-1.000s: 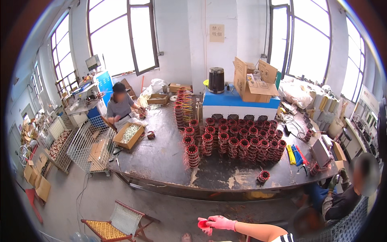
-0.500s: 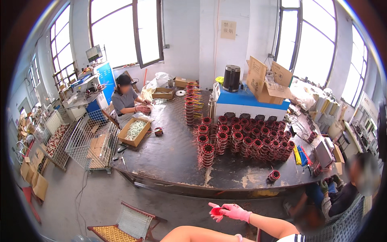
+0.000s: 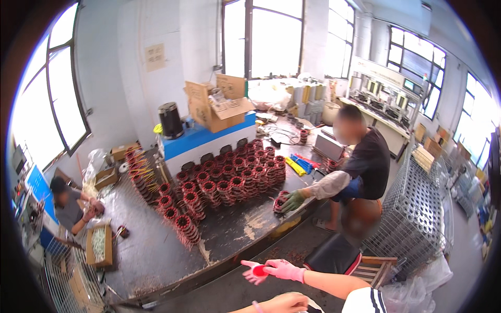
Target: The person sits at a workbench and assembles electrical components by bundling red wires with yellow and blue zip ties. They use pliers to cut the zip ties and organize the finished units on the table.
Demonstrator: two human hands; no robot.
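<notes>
My right hand (image 3: 284,269), in a pink glove, is closed around a limp pink glove (image 3: 248,273) with a round red opening. The held glove's fingers point left, over the gap in front of the table. My left hand (image 3: 293,301) is bare, with a band on the wrist, at the lower edge below the right hand. Its fingers look curled beside my clothing, and what they grip is hidden. Stacks of red-wound motor stators (image 3: 209,187) stand on the dark table (image 3: 151,266) ahead. A co-worker's gloved hand (image 3: 295,200) touches a short stack of stators (image 3: 280,202) near the table's front edge.
The co-worker (image 3: 368,161) leans in at the right; another person (image 3: 68,206) sits far left. A black-seated chair (image 3: 331,254) and wire cages (image 3: 412,203) stand at right. An open cardboard box (image 3: 206,112) and a black kettle (image 3: 170,121) top a blue-white cabinet.
My view has swung to the right. The co-worker at right has risen and reached to the stators at the table edge. My left hand has come into view; my right still holds the glove.
</notes>
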